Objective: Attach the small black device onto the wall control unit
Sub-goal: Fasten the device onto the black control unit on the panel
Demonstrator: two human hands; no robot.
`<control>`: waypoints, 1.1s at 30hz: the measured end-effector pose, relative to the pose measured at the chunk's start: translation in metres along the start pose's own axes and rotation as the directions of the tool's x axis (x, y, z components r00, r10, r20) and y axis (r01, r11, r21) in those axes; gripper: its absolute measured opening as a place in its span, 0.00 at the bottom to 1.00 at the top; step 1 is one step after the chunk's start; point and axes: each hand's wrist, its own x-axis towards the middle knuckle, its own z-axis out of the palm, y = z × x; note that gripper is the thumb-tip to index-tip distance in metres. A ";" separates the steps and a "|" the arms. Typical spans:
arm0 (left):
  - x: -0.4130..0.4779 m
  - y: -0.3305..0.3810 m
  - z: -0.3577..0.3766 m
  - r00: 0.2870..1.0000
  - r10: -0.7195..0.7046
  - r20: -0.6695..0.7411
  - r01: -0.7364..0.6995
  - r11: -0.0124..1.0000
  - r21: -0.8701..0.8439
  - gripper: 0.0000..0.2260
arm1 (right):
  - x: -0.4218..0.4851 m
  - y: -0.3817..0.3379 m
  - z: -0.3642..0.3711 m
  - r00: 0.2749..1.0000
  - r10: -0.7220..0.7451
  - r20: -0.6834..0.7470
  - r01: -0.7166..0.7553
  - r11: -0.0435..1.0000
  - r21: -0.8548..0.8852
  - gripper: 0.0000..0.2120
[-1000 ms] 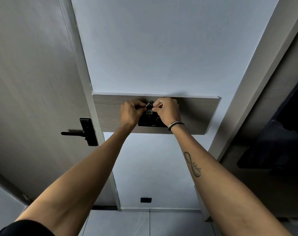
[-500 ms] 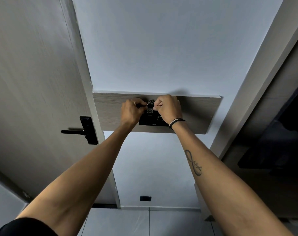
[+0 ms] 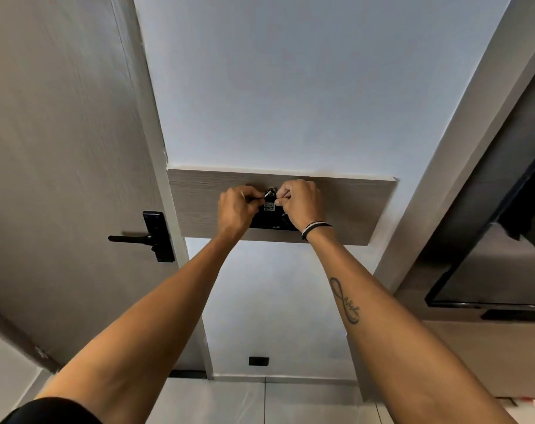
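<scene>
While both bare arms reach up toward a horizontal grey wood-grain panel [image 3: 352,206] fixed across a pale blue-white wall [image 3: 290,87], the two hands meet at the panel's middle. Mounted on that panel is the black rectangular wall control unit [image 3: 274,223], mostly covered by the hands; only its lower edge and a round knob at its right side show. The left hand [image 3: 235,209] is curled, its thumb and forefinger pinched on a small shiny piece at the upper part of the small black device [image 3: 270,199]. The right hand [image 3: 300,206] is curled too, its fingertips pinching the same device from the other side. Held between both hands, the device sits against the top of the control unit, in front of the panel, and carries a small white label with handwritten marks too small to read. Whether it is already fixed to the unit cannot be told. A striped black and white wristband [image 3: 315,228] circles the right wrist just below the panel. Left of the panel stands a grey wooden door [image 3: 61,148] with a black lever handle [image 3: 143,238]. Far below the panel, low on the wall, is a small black rectangular outlet [image 3: 258,361].
</scene>
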 end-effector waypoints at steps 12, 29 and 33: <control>0.002 0.001 -0.005 0.999 0.034 0.026 -0.036 0.997 0.070 0.05 | 0.000 0.001 -0.001 1.000 0.003 0.015 -0.003 1.000 0.012 0.05; -0.007 0.002 -0.014 0.995 0.062 0.082 -0.074 0.987 0.142 0.14 | -0.012 0.007 0.001 0.995 -0.096 -0.030 0.096 0.995 0.003 0.06; -0.011 -0.004 -0.022 0.994 0.082 0.068 -0.097 0.962 0.257 0.14 | -0.020 0.016 -0.006 0.990 -0.124 -0.063 0.119 0.990 -0.072 0.02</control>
